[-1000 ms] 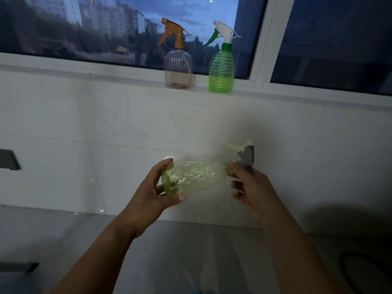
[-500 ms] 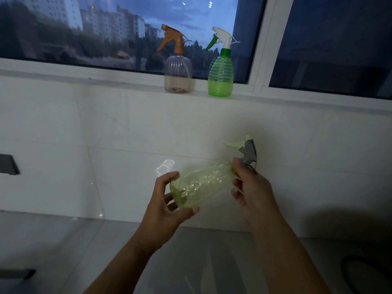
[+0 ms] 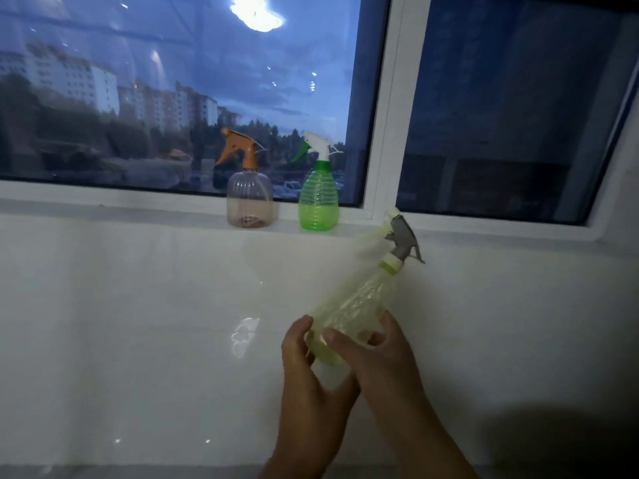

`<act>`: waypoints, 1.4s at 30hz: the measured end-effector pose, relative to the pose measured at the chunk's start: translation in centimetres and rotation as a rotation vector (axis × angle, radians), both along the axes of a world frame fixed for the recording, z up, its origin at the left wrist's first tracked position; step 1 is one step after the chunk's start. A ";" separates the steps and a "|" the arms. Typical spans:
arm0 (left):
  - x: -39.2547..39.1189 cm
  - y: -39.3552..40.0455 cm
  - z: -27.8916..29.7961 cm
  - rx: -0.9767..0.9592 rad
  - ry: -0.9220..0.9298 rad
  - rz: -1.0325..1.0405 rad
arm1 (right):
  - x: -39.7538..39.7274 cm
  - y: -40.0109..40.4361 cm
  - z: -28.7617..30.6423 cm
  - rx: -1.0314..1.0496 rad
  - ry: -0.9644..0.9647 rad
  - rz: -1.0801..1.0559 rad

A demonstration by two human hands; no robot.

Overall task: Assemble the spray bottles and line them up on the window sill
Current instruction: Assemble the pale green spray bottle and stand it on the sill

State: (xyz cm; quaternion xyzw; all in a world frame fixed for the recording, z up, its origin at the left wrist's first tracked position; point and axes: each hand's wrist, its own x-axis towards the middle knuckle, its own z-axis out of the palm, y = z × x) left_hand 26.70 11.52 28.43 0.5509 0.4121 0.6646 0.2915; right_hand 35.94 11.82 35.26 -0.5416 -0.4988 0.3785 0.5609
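I hold a pale yellow-green spray bottle (image 3: 356, 305) with a grey trigger head (image 3: 403, 238), tilted with its head up and to the right, just below the window sill (image 3: 138, 210). My left hand (image 3: 307, 371) and my right hand (image 3: 377, 361) both grip its base. On the sill stand two assembled bottles side by side: a clear one with an orange head (image 3: 248, 198) and, to its right, a green one with a white head (image 3: 318, 202).
The white window frame post (image 3: 389, 133) rises just right of the green bottle. A glossy white tiled wall (image 3: 138, 323) runs below the sill. Dark glass fills the pane at the right (image 3: 511, 115).
The bottle has swung from lying sideways to nearly upright and risen toward the sill. My right hand left the trigger head and now grips the base beside my left hand.
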 end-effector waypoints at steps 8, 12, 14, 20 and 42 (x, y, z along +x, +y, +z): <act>1.4 7.9 10.0 0.144 0.460 -0.022 | 6.0 8.9 9.4 0.211 -0.259 0.015; 2.0 12.2 14.9 -0.005 0.564 -0.101 | 7.5 14.3 12.3 0.265 -0.373 0.041; 2.2 14.4 16.0 -0.108 0.687 -0.050 | 7.9 16.6 13.1 0.274 -0.404 0.062; 3.7 18.0 17.9 -0.280 0.943 0.022 | 9.0 21.4 13.5 0.199 -0.459 0.099; 4.3 18.2 19.2 -0.248 1.057 0.093 | 7.7 21.4 12.9 0.068 -0.700 -0.264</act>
